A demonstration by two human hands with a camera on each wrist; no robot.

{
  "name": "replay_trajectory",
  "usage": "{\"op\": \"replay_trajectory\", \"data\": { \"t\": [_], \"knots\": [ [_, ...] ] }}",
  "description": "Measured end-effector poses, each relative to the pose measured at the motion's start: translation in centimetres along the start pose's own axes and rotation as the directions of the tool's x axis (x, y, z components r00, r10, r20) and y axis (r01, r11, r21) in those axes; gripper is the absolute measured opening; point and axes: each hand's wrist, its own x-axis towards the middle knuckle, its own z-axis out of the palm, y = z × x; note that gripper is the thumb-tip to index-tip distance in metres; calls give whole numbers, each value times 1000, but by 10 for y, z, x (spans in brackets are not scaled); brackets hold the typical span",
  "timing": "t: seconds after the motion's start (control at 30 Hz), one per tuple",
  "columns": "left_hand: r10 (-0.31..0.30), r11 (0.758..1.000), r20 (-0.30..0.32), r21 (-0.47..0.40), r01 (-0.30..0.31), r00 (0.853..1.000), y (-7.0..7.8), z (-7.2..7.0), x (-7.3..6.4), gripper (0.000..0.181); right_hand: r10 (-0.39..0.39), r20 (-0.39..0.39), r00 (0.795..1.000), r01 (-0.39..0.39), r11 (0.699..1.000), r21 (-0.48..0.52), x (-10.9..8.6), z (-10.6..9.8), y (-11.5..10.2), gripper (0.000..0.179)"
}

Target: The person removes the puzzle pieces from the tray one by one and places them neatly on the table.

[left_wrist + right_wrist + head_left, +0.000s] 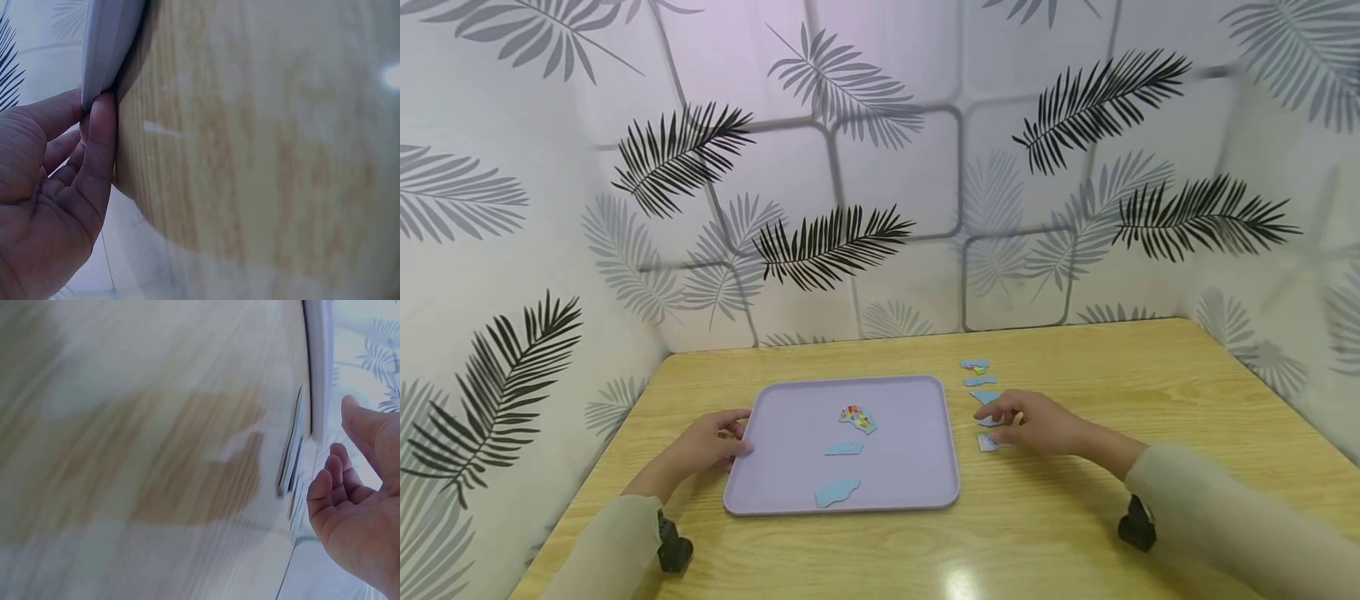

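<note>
Head: left hand (711, 442) is gripping a lilac rectangular tray (775, 471) by its left edge, 3 flat irregular pieces (844, 449) lying inside. Right hand (1037, 423) is hovering near flat, mostly pale-blue pieces (981, 381) off the right edge; wood-grain table (1150, 375) is extending rightward.
Left wrist: finger is showing under rim.
Right wrist: relaxed, unloaded fingers are showing a thumb gap.

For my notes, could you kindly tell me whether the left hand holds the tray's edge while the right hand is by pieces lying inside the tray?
Not quite: the pieces by the right hand lie on the table, to the right of the tray, as the head view shows. The left hand does hold the tray's edge.
</note>
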Motion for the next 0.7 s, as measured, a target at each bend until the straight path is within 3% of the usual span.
{"op": "replay_trajectory", "data": {
  "t": [0.17,0.43,0.7],
  "knots": [
    [7,1000,-7,-7,-7,1000,-3,-1,2,62,-34,-37,999,35,999,14,11,10,-12,34],
    [8,1000,0,-11,-8,1000,0,-1,-2,62,-10,-79,997,13,999,40,31,27,-36,35],
    [6,1000,3,-5,-6,1000,-1,-1,0,62,19,-34,999,-16,997,82,56,44,-52,36]
  ]
}}
